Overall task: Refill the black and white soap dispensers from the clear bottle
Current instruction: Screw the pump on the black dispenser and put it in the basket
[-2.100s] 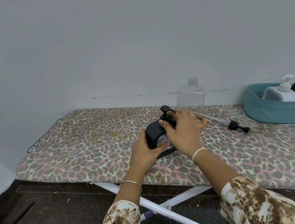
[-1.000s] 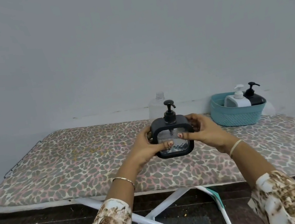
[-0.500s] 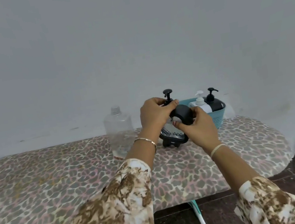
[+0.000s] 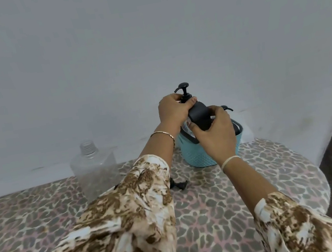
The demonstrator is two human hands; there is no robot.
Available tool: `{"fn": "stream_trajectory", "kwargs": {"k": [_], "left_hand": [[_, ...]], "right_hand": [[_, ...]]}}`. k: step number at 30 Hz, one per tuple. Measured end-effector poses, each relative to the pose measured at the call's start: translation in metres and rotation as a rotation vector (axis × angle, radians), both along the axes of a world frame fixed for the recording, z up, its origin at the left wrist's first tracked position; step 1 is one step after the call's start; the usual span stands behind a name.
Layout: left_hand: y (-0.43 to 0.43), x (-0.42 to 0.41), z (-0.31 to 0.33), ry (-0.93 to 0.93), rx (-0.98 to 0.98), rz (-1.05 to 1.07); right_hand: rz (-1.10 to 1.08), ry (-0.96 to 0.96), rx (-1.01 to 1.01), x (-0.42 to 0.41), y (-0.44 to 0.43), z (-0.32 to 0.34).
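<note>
Dispenser (image 4: 199,117), black-framed with pump on top, held tilted just above teal basket (image 4: 199,157). Left hand (image 4: 174,111) wrapped round its upper edge beside pump neck; right hand (image 4: 215,133) clasping its lower side. Likely step: setting refilled unit down among the others. Next move calls for levelling, lowering into free space, then letting go. Clear bottle (image 4: 93,168), uncapped, standing well left on patterned board (image 4: 229,199). Loose black pump (image 4: 178,184) half hidden behind sleeve (image 4: 122,222). Basket contents mostly blocked; white dispenser not discernible.
</note>
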State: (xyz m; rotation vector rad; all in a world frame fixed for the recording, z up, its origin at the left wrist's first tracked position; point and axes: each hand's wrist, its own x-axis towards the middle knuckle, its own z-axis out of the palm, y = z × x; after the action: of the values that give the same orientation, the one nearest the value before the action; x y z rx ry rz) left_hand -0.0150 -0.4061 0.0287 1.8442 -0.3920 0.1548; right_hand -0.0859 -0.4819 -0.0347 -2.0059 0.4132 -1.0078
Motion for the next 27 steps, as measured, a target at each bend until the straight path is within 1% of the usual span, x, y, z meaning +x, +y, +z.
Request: {"fn": "stream_trajectory", "kwargs": {"k": [9,13,15,18,22,27], "left_hand": [[-0.019,0.041,-0.012,0.039,0.119,-0.112],[-0.024,0.053,-0.027,0.055,0.217,-0.154],[-0.026,0.055,-0.034,0.036,0.278,-0.158],[-0.027,0.056,-0.047,0.027,0.371,-0.158],[-0.028,0.058,-0.067,0.025,0.495,-0.146],[-0.025,0.058,-0.074,0.015,0.465,-0.128]], "right_hand": [[-0.021,-0.058,-0.055,0.025,-0.017,-0.025],[-0.031,-0.001,-0.103,0.031,-0.025,-0.041],[-0.064,0.036,-0.175,0.032,-0.026,-0.048],[-0.176,0.092,-0.326,0.033,-0.025,-0.054],[-0.234,0.179,-0.422,0.034,-0.025,-0.064],[-0.279,0.181,-0.460,0.035,-0.023,-0.068]]}}
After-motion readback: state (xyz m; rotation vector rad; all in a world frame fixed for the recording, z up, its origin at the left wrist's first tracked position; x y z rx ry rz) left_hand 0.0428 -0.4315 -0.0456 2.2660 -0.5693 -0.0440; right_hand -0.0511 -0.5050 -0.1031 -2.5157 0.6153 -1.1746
